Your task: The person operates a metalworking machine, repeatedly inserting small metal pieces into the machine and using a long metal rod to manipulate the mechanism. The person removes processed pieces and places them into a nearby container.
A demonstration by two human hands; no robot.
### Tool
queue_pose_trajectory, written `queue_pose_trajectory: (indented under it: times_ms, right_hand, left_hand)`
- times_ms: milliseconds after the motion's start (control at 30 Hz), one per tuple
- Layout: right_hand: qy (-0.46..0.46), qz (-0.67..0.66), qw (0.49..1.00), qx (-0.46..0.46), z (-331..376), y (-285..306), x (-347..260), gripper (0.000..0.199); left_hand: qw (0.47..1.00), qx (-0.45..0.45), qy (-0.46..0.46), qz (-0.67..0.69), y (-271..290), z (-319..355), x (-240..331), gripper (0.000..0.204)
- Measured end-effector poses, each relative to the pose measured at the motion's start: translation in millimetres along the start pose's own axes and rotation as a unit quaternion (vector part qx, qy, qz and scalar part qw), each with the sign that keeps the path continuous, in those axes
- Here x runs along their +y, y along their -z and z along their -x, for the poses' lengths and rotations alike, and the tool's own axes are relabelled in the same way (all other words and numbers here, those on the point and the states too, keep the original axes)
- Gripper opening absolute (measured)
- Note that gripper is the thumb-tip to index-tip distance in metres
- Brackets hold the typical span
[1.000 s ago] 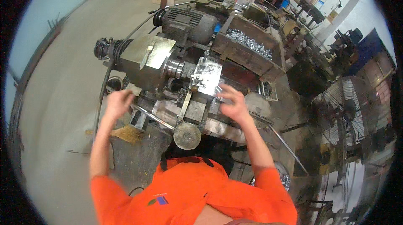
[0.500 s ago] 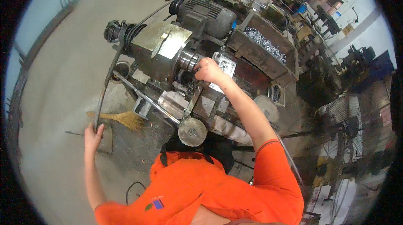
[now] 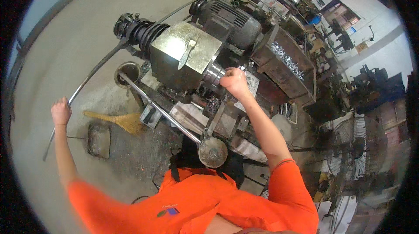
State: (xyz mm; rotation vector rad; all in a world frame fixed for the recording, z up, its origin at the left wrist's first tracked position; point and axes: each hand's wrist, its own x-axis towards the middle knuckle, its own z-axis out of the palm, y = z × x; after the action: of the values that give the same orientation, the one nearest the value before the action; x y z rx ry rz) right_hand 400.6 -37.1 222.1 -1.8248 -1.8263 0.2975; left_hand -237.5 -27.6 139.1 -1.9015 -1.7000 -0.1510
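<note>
My left hand (image 3: 61, 111) is wrapped round a long metal lever (image 3: 92, 75), which runs from the rear end of a small lathe's headstock (image 3: 168, 66) and sticks out below my fist. My right hand (image 3: 235, 82) has its fingers curled in at the front of the round steel chuck (image 3: 214, 73). Whatever lies between those fingers is hidden by the hand. On top of the headstock rests a flat tool with a pale end (image 3: 187, 55). Beside my right hand is a light metal plate (image 3: 252, 86) strewn with small pieces.
Behind the chuck stands a metal trough (image 3: 283, 70) holding many small shiny parts. A dark motor (image 3: 231, 21) sits beyond the headstock. Nearest me, a steel bar (image 3: 159, 108) ends at a round disc (image 3: 213, 152). A straw broom (image 3: 126, 122) and a dustpan (image 3: 99, 140) lie on the floor at left.
My left hand has swung the lever outward to the left and away from me. The whole view has shifted, with the lathe now further right. My right hand remains at the chuck.
</note>
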Motion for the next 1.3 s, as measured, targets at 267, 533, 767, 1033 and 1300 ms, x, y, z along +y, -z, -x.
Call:
queue_pose_trajectory:
  times_ms: [267, 533, 767, 1033, 1300]
  right_hand:
    - [0.062, -0.096, 0.983, 0.140, 16.3, -4.8, 15.7, 0.017]
    - [0.004, -0.078, 0.974, 0.215, 149.6, 77.4, 58.9, 0.014]
    - [-0.218, 0.031, 0.956, 0.195, 300.0, 138.2, 145.3, 0.020]
    - [-0.560, 0.256, 0.788, 0.012, 460.0, 180.1, 283.6, 0.052]
    - [-0.607, 0.325, 0.724, 0.032, 530.1, 151.0, 294.1, 0.029]
  left_hand:
    - [0.969, -0.137, 0.170, 0.118, -18.8, -17.2, 13.3, 0.028]
    - [0.731, -0.333, 0.214, 0.557, -84.2, 32.0, 242.1, 0.033]
    - [0.916, -0.286, -0.265, 0.093, -62.5, 3.0, 299.4, 0.022]
    - [0.896, -0.355, -0.092, 0.249, -26.5, 3.0, 268.7, 0.041]
    - [0.615, -0.268, 0.241, 0.701, 38.9, -40.9, 258.4, 0.057]
